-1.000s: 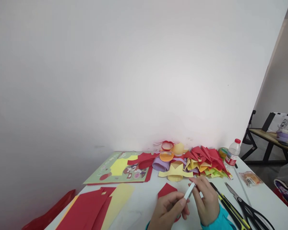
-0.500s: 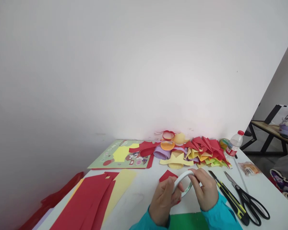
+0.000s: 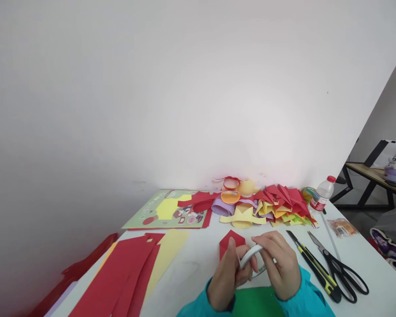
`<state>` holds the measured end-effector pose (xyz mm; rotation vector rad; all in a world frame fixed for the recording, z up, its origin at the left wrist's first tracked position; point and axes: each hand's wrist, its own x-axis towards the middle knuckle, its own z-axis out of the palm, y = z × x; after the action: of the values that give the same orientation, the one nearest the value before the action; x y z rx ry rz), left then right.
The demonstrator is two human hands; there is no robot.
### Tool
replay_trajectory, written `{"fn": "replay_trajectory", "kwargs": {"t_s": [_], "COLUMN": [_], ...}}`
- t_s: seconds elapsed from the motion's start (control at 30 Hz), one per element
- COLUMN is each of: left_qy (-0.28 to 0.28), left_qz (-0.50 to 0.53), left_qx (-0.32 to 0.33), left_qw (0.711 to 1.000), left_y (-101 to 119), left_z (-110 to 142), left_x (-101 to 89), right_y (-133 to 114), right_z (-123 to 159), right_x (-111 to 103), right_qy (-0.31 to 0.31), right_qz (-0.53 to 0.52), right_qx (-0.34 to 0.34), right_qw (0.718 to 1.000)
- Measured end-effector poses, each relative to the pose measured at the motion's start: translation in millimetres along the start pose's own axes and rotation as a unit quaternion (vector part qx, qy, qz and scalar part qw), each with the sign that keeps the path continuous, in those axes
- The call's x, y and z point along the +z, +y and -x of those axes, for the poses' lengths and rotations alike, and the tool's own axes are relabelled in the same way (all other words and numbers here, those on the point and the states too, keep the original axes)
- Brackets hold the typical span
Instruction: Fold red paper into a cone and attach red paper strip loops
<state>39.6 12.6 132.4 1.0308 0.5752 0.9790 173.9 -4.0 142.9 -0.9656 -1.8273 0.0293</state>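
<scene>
Both my hands meet low in the middle of the head view, over a white table [image 3: 198, 268]. My right hand [image 3: 280, 266] curls round a white roll of tape [image 3: 251, 255], fingers closed on its rim. My left hand [image 3: 226, 275] pinches the roll's near edge between thumb and fingers. A small red paper piece [image 3: 229, 240] lies just behind my left hand. A green sheet [image 3: 254, 301] lies under my wrists. Both sleeves are teal.
Red and yellow sheets [image 3: 135, 268] lie at the left. A green picture board [image 3: 166, 213] and a heap of folded coloured paper [image 3: 267, 204] sit by the wall. Right of my hands lie a yellow-black knife [image 3: 313, 268], scissors [image 3: 338, 273] and a water bottle [image 3: 320, 198].
The view has tipped down a little. The tape roll has turned from edge-on to tilted between my hands, and the green sheet has come into view below them.
</scene>
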Motion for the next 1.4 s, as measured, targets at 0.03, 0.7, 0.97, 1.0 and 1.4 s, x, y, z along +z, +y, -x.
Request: {"fn": "replay_trajectory", "kwargs": {"t_s": [0.03, 0.7, 0.97, 1.0, 1.4], "left_qy": [0.0, -0.037, 0.045, 0.038, -0.004], "left_qz": [0.008, -0.18, -0.231, -0.223, -0.087], "left_qx": [-0.006, 0.001, 0.064, 0.053, -0.034], "left_qw": [1.0, 0.983, 0.97, 0.973, 0.996], "left_y": [0.4, 14.3, 20.2, 18.9, 6.1], "left_z": [0.3, 1.8, 2.9, 1.7, -5.9], "left_x": [0.4, -6.9, -4.8, -5.6, -6.4], "right_y": [0.3, 11.0, -3.1, -4.3, -1.9], "right_z": [-0.4, -0.3, -5.8, -6.1, -4.4], "right_x": [0.4, -6.3, -11.4, -11.1, -10.6], "right_qy": [0.0, 0.066, 0.103, 0.103, 0.093], "right_qz": [-0.016, 0.009, 0.194, 0.206, 0.182], "right_qx": [0.01, 0.047, -0.061, -0.066, -0.062], "right_qw": [1.0, 0.997, 0.974, 0.971, 0.977]}}
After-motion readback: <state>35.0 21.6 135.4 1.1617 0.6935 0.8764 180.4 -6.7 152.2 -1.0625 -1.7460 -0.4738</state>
